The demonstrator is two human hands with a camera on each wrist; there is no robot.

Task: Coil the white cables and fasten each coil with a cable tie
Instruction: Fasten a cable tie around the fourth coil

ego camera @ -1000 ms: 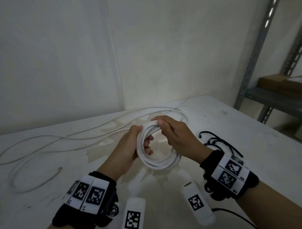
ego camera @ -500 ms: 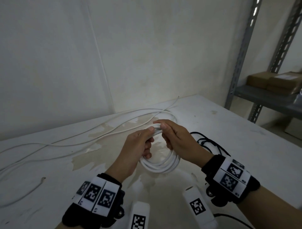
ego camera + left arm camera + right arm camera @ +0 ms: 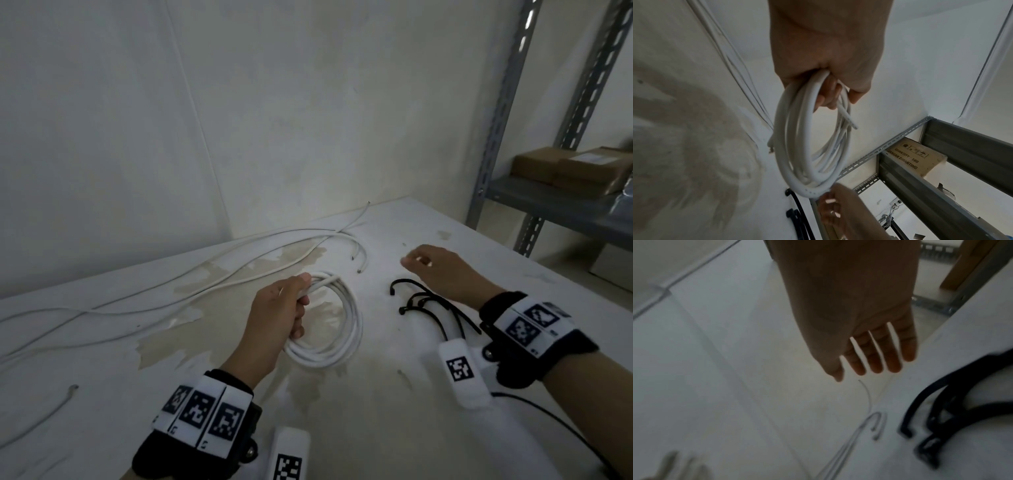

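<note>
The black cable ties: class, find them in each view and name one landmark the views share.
Head: black cable ties right of centre, below the right hand.
Left wrist: bottom edge, left of centre.
Right wrist: lower right.
Shared landmark: grey metal shelving.

White cable coil (image 3: 337,330): several round loops, untied, one cut end loose. Loose white cables (image 3: 219,274): uncoiled, strewn along tabletop. Black cable ties (image 3: 431,308): bundle, right of coil.
</note>
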